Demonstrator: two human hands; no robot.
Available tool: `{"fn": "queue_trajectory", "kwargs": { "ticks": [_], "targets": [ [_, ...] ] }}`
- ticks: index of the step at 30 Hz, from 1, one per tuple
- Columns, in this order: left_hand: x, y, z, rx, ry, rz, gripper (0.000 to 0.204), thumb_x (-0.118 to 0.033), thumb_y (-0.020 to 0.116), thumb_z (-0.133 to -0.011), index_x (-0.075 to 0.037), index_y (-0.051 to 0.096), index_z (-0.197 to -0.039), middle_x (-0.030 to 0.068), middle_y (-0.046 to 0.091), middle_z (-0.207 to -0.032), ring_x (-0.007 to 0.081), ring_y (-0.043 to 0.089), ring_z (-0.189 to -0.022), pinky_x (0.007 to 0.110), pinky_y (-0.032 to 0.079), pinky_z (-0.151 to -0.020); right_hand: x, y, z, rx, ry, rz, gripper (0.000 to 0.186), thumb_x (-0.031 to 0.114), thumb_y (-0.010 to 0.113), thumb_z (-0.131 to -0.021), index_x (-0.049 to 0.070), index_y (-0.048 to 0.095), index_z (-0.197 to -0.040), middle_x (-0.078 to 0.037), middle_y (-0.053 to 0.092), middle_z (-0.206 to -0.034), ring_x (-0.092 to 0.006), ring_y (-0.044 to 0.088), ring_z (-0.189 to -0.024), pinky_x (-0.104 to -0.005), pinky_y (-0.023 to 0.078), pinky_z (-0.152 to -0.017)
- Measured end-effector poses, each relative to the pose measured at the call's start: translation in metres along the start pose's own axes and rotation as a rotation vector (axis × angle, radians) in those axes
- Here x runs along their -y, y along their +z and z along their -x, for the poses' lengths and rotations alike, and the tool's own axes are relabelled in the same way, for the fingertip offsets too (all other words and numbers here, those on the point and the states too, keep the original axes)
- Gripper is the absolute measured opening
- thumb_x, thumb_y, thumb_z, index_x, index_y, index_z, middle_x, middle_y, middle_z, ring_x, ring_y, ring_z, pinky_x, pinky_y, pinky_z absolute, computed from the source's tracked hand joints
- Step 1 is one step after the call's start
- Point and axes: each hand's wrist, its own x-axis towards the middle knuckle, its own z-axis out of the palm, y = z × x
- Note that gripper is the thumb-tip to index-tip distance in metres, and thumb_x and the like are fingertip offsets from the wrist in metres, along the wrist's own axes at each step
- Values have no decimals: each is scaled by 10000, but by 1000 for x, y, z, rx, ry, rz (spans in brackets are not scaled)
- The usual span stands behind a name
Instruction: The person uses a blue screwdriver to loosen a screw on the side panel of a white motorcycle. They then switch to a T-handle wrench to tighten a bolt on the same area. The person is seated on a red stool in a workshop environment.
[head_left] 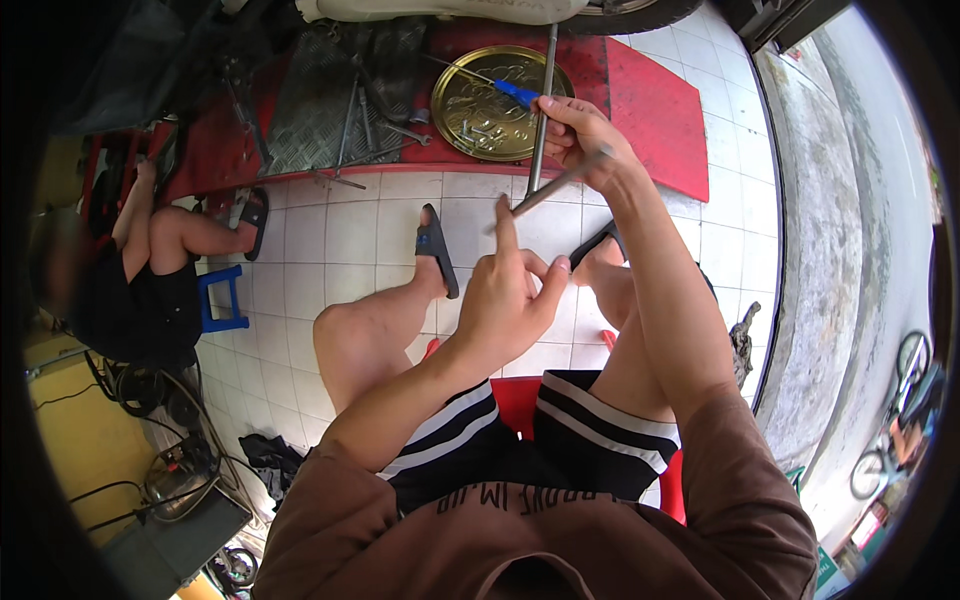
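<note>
My right hand [585,135] is closed, with its thumb and fingertips on the blue handle of a thin screwdriver [515,93]. The screwdriver's shaft points left over a round gold tray [450,125]. Beside those fingers runs the long steel shaft of a T-handle wrench [547,75], its far end up by the pale motorcycle part; whether my right hand also grips it I cannot tell. The wrench's crossbar slants in front of my right wrist. At the crossbar's left end, my left hand [510,300] has its index finger stretched against it and its thumb apart.
The gold tray, with small metal parts, lies on a red platform [655,125]. Wrenches and other tools [365,130] lie on its metal plate. A pale motorcycle part [440,10] and a tyre [630,18] overhang it. Another person sits left beside a blue stool [222,300].
</note>
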Motion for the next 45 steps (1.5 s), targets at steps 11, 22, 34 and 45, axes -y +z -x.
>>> {"fn": "queue_trajectory", "kwargs": {
  "ticks": [11,22,34,45],
  "targets": [
    [-10,-3,4,-42,64,-10,785,-56,603,-885,70,127,-1498,92,677,-747,67,501,-489,221,385,-472,3,3,0,20,-22,-74,188,179,562,-981,-6,581,-950,32,427,-631,-68,312,-552,-235,287,-527],
    [5,-24,-11,379,-294,220,427,-183,527,-989,95,497,-1312,92,659,-785,87,517,-555,226,428,-506,8,-7,1,-2,-46,-155,210,209,577,-973,16,581,-892,36,426,-628,-59,327,-521,-227,264,-489],
    [68,-32,-143,-33,-285,401,318,-144,508,-981,15,555,-1252,126,666,-1085,219,668,-970,323,526,-783,31,-13,60,-382,43,-104,258,224,550,-970,92,521,-751,80,274,-515,-46,200,-434,-219,211,-436],
    [67,23,-318,-45,-190,1705,298,-241,359,-1020,-37,458,-1213,178,513,-1244,319,557,-1126,442,483,-895,54,-38,69,-404,-50,-200,245,217,567,-969,79,553,-768,85,281,-511,-47,213,-454,-226,201,-448]
  ]
}}
